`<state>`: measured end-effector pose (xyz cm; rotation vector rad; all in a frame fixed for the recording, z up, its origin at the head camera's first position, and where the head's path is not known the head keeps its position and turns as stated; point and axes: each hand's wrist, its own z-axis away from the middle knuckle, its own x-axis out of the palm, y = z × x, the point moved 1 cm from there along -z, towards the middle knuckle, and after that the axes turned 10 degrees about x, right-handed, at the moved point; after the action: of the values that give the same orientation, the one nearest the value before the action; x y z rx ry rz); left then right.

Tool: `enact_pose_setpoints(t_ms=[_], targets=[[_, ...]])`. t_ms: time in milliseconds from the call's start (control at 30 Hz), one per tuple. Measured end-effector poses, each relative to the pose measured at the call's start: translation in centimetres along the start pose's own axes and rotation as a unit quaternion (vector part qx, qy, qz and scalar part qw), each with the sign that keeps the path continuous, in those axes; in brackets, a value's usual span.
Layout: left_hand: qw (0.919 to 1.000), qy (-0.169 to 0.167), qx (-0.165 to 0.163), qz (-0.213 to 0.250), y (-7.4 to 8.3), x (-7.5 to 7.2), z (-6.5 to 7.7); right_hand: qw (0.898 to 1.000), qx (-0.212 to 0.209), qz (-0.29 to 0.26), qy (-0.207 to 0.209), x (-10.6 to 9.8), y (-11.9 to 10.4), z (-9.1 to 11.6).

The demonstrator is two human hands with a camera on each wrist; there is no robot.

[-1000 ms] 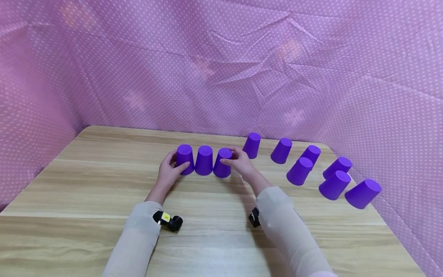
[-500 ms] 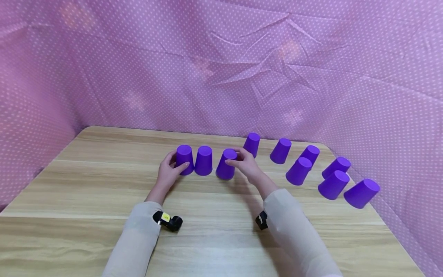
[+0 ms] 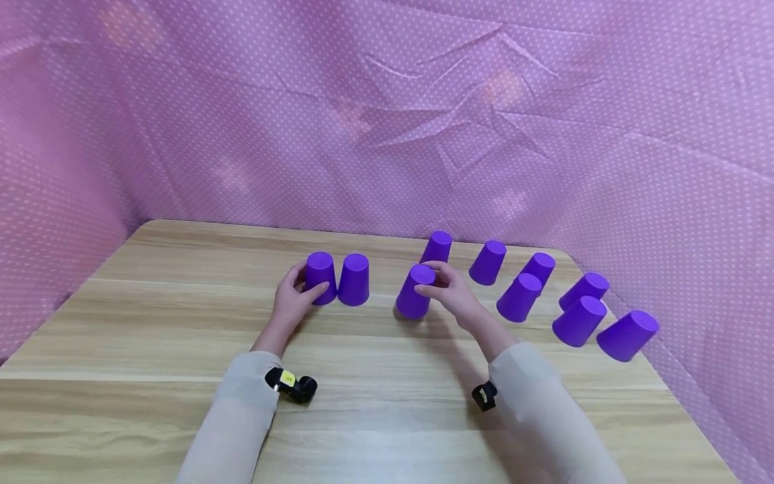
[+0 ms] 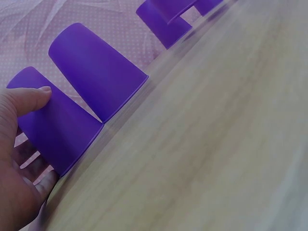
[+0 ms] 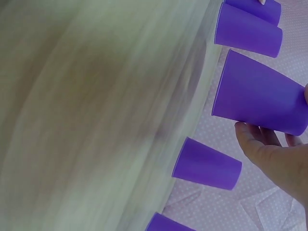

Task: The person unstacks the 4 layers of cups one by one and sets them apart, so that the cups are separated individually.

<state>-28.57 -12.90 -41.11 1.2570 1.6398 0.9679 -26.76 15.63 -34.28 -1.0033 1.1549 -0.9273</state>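
Note:
My left hand (image 3: 292,300) grips the leftmost purple cup (image 3: 320,279), which stands upside down on the table; in the left wrist view the thumb lies across its side. Right beside it stands a second upside-down cup (image 3: 353,281), their rims meeting in the left wrist view. Farther right, my right hand (image 3: 452,294) holds another purple cup (image 5: 260,94) upside down between thumb and fingers. This cup is raised a little off the wood, with a shadow beneath it, and tilts slightly.
Several more upside-down purple cups stand on the right of the wooden table (image 3: 363,417), including a back one (image 3: 437,247) behind the right hand and a front one (image 3: 629,335) near the right edge. Pink dotted cloth (image 3: 302,134) hangs around the table.
My right hand has drawn its cup away from the middle cup, rightward and slightly toward me, and lifted it. The left hand has stayed on its cup.

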Motion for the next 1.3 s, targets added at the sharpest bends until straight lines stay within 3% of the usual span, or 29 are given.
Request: enact_pose_setpoints(t_ms=[200, 400, 933, 1300], targets=[[1.0000, -0.002, 0.000, 0.002, 0.2, 0.1, 0.1, 1.000, -0.022, 0.014, -0.008, -1.6, 0.5, 1.3], [1.0000, 0.000, 0.001, 0.001, 0.3, 0.2, 0.3, 0.999, -0.017, 0.030, -0.008, -3.4, 1.0, 3.3], [1.0000, -0.003, -0.003, 0.006, 0.3, 0.1, 0.3, 0.997, -0.016, 0.054, 0.044, -9.3, 3.2, 8.0], [1.0000, -0.002, 0.002, 0.006, 0.5, 0.0, 0.4, 0.995, -0.037, 0.049, 0.076, -12.7, 4.6, 10.8]])
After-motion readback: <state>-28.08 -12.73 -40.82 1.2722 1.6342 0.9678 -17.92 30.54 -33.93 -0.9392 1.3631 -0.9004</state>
